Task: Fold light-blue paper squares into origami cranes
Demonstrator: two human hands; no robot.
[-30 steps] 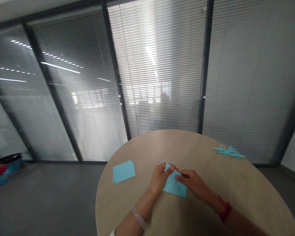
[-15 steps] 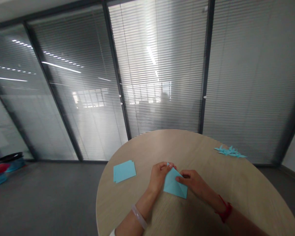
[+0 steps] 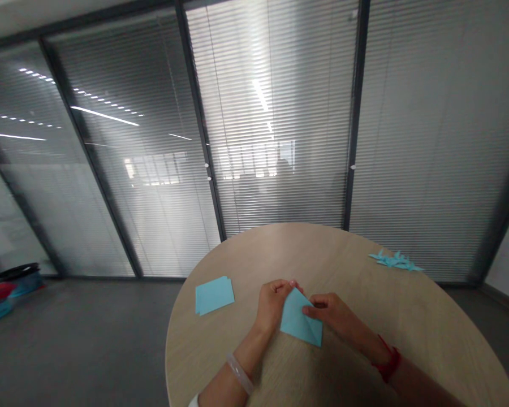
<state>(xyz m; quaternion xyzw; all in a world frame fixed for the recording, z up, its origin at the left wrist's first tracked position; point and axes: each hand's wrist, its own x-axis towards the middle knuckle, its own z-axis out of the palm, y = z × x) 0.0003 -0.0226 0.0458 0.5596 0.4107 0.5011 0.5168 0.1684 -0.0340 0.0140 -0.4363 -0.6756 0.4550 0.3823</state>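
Note:
A light blue sheet of folding paper (image 3: 296,322), partly folded and creased, is held just over the near middle of the table. My left hand (image 3: 274,302) pinches its top corner, with the fingers closed and some fingertips hidden behind the paper. On the right edge, my right hand (image 3: 328,311) grips the same sheet between thumb and fingers. The sheet's lower edge slants down to the right, towards me.
A stack of blue paper sheets (image 3: 215,295) lies on the left of the round wooden table (image 3: 297,243). Several small folded blue paper pieces (image 3: 395,260) are heaped near its far right edge. Baskets (image 3: 19,278) stand on the floor at far left, before glass panels with blinds.
The top corner of the paper has slipped lower between my left fingers, and its lower edge has tilted slightly. Both hands keep their hold in nearly the same place.

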